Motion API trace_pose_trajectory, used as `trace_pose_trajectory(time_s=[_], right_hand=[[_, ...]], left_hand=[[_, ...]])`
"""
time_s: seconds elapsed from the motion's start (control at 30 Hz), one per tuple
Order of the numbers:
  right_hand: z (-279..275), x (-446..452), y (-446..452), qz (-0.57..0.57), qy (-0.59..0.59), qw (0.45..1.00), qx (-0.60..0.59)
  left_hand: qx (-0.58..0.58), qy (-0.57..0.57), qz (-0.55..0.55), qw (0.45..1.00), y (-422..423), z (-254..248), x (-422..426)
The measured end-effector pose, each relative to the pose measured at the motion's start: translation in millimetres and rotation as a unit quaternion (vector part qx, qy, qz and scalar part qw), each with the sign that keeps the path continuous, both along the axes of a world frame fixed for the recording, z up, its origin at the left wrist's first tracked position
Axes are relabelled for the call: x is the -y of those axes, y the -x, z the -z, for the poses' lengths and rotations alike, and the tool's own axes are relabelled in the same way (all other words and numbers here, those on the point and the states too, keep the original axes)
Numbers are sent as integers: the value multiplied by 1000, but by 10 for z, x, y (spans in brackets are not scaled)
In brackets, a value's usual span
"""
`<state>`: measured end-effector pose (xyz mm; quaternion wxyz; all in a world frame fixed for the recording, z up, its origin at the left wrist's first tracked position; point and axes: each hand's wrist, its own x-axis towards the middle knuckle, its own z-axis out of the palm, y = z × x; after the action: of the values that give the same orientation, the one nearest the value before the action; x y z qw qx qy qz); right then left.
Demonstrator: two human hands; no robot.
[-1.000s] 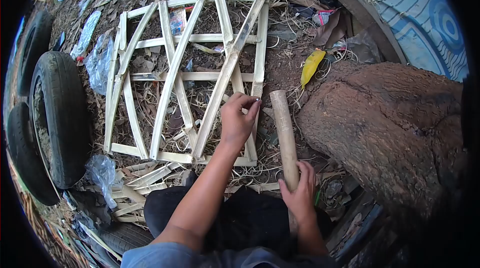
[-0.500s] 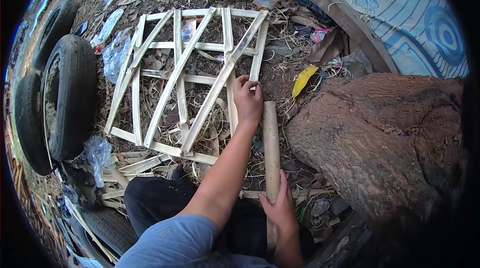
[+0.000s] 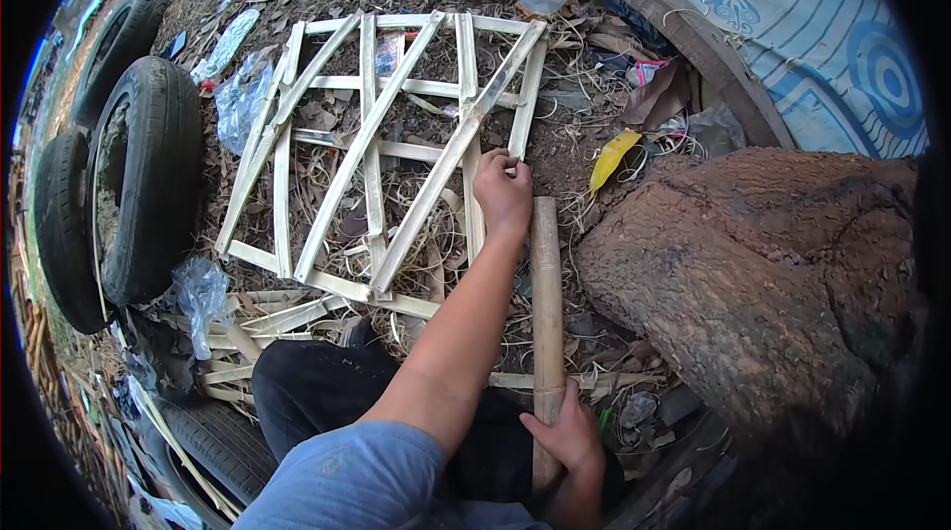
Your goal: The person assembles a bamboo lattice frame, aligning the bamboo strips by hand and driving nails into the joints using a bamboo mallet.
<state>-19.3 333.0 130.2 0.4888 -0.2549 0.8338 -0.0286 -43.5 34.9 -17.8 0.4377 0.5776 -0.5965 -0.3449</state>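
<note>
Bamboo lattice (image 3: 370,147): from where I stand, it lies on the littered ground (image 3: 568,139), left of the tree trunk (image 3: 743,272) and right of the tyres (image 3: 154,183).
Left hand (image 3: 503,195): at the lattice's right slat (image 3: 530,89), its grip pinched closed; whether on the slat itself or something small, I cannot tell.
Right hand (image 3: 572,431): nearer the person, its grip wrapped around the bamboo pole (image 3: 547,302).
Pole's far end: just beside the left hand, pointing away from the person.
Loose slats (image 3: 292,320): lying at the near left, by the person's knee.
Step in hand: I'd judge it to be setting a spot on that right slat, pole held ready.
Next move: seems to call for a steady left pinch, fingers clear of the pole.
</note>
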Motion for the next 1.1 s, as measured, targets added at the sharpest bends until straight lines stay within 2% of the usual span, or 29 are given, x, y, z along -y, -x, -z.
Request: trace_pose_trajectory(time_s=[0.13, 0.23, 0.3, 0.33, 0.37, 0.43, 0.5, 0.57, 0.6, 0.67, 0.77, 1.1], right_hand=[[2, -118, 6, 32, 7, 999, 1], [-24, -81, -32, 57, 34, 997, -35], [10, -69, -63, 36, 69, 995, -66], [34, -66, -66, 39, 72, 994, -67], [56, -79, -53, 46, 84, 994, -49], [48, -105, -41, 60, 96, 993, -33], [44, -95, -43, 67, 102, 992, -16], [62, -125, -70, 81, 112, 990, -10], [77, -125, -61, 85, 121, 989, -4], [107, -142, -32, 96, 129, 987, 23], [135, -135, -15, 98, 121, 987, 29], [101, -137, -139, 173, 213, 960, 50]], left_hand=[[12, -17, 24, 999, -51, 25, 34], [25, -29, 38, 999, -112, -168, 144], [70, -116, 122, 983, -183, -330, 264], [22, -60, 134, 989, -211, -271, 336], [22, -57, 139, 988, -248, -275, 424], [106, 121, 222, 962, -356, -462, 557], [197, 179, 303, 915, -453, -524, 680], [230, 192, 373, 878, -489, -307, 840], [228, 198, 376, 876, -492, -303, 903], [285, 212, 453, 818, -505, -250, 984], [326, 189, 489, 787, -490, -336, 1091], [303, 213, 494, 786, -518, -252, 1150]])
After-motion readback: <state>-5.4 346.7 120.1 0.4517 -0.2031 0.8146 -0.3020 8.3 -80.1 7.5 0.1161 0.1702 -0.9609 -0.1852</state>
